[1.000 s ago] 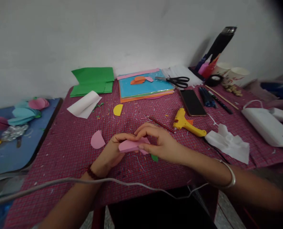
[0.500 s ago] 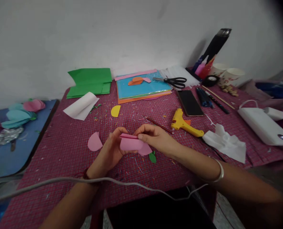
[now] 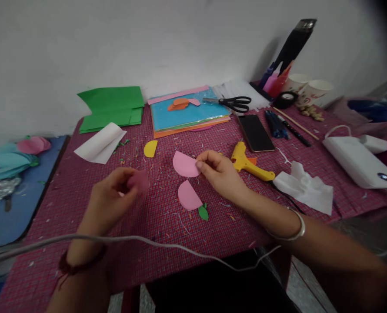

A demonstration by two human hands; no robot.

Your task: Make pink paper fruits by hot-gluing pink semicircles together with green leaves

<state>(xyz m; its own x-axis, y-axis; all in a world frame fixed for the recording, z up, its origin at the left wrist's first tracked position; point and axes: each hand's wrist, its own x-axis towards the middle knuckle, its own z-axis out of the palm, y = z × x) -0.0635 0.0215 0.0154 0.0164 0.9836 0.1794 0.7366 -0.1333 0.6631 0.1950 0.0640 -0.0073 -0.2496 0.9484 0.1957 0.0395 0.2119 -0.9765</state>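
Note:
Between the thumb and fingers of my right hand (image 3: 221, 176) is a folded pink paper half-circle (image 3: 184, 165), held just above the cloth by its right end. My left hand (image 3: 110, 195) pinches a second pink paper piece (image 3: 140, 181), smeared by motion. Another pink half-circle (image 3: 189, 195) lies below the right hand's piece, touching or close to a small green paper leaf (image 3: 203, 212). A yellow half-circle (image 3: 151, 148) rests farther back. A bit of pink shows under my left fingers; what it belongs to is hidden.
A yellow glue gun (image 3: 248, 164) lies right of my right hand, beside a phone (image 3: 256, 133) and crumpled tissue (image 3: 306, 187). Scissors (image 3: 234, 103) rest on coloured sheets (image 3: 180, 121) at the back. A white cable (image 3: 148, 243) crosses in front of my forearms.
My hands have parted, the left going left with a pink piece and the right moving slightly right and up with a half-circle. The view has shifted a little.

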